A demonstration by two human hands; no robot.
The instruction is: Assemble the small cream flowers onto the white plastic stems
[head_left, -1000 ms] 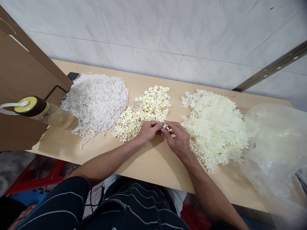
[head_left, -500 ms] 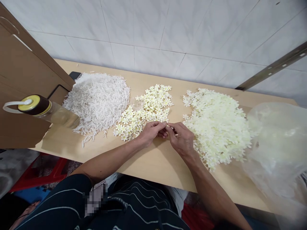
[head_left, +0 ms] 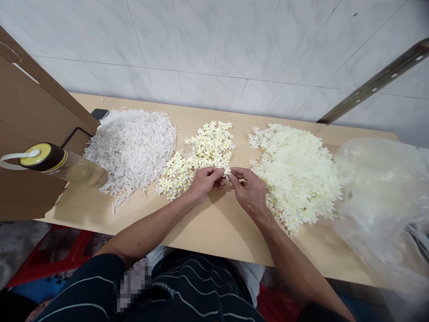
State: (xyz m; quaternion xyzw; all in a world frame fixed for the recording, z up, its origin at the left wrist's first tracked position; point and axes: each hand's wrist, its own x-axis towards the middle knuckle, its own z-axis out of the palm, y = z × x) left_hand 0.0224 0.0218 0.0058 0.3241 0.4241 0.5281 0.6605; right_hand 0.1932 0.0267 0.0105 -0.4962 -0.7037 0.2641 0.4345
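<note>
My left hand (head_left: pixel 205 182) and my right hand (head_left: pixel 250 190) meet above the wooden table. A small pale yellow flower (head_left: pixel 226 171) sits between their fingertips, pinched by both. Just beyond my left hand lies a group of yellow-centred flowers (head_left: pixel 214 138). To the right of my right hand is a larger heap of pale flowers (head_left: pixel 298 174). On the left side is a pile of thin white stem-like pieces (head_left: pixel 134 147). Whether a stem piece is in my fingers is too small to tell.
A clear bottle (head_left: pixel 78 167) with a yellow and dark lid leans at the left, by a cardboard box (head_left: pixel 27 120). A clear plastic bag (head_left: pixel 378 192) lies at the right end of the table (head_left: pixel 214 237). Behind stands a tiled wall.
The flower between my fingertips now shows its petals; before, my fingers mostly hid it. My fingertips have parted slightly. The whole view has shifted a little.
</note>
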